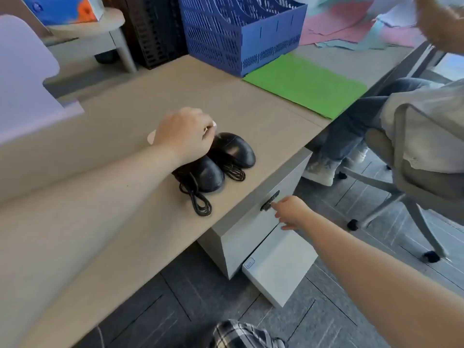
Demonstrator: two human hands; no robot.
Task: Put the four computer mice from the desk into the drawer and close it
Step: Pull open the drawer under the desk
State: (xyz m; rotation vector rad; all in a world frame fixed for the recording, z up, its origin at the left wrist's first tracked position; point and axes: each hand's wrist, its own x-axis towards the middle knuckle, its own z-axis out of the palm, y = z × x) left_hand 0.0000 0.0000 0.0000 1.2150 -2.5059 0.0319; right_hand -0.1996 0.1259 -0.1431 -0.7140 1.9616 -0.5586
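A pale purple panel [22, 79] stands at 9 o'clock on the tan desk [100, 197], which runs diagonally through the view over dark grey floor tiles [155, 305]. The left hand [184, 135] curls over a whitish mouse [152, 136], mostly hidden, so the grip is uncertain. Just beside it at centre lie 2 black mice [234, 149] with coiled cords [198, 199]; no more mice show. At 12 o'clock sits a blue file rack [241, 33], with a green sheet [306, 86] toward 1 o'clock. The right hand [291, 212], fingers loosely extended, touches the dark handle [270, 200] of the grey drawer [253, 229], shut. At 3 o'clock another person sits on a wheeled chair [401, 197].
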